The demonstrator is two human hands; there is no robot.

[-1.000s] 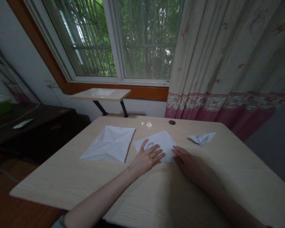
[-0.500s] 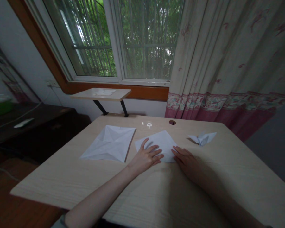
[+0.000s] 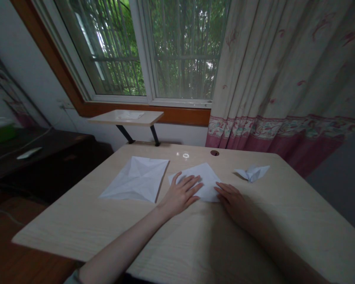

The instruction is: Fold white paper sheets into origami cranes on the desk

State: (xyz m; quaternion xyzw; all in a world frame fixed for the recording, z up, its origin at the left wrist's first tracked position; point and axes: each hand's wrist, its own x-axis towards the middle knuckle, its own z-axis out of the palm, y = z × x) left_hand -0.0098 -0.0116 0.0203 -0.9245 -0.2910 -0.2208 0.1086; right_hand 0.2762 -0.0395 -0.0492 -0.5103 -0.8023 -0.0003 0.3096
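A sheet of white paper (image 3: 206, 178) lies flat on the table between my hands. My left hand (image 3: 182, 194) rests palm down over its left part, fingers stretched out and covering that side. At the paper's right edge, the fingertips of my right hand (image 3: 229, 198) touch it, with the fingers extended and lying flat. A larger creased sheet of white paper (image 3: 137, 179) lies to the left, apart from my left hand. Beyond my right hand sits a folded paper crane (image 3: 252, 172), its two wings spread.
The light wooden table (image 3: 106, 228) has a round cable hole (image 3: 214, 152) near its back edge. A small raised shelf (image 3: 106, 119) at the back left bears some white paper (image 3: 130, 115). A patterned curtain (image 3: 263, 98) hangs behind the table on the right.
My left hand has shifted slightly, and its fingers lie closer together. My right hand and the papers have barely moved.
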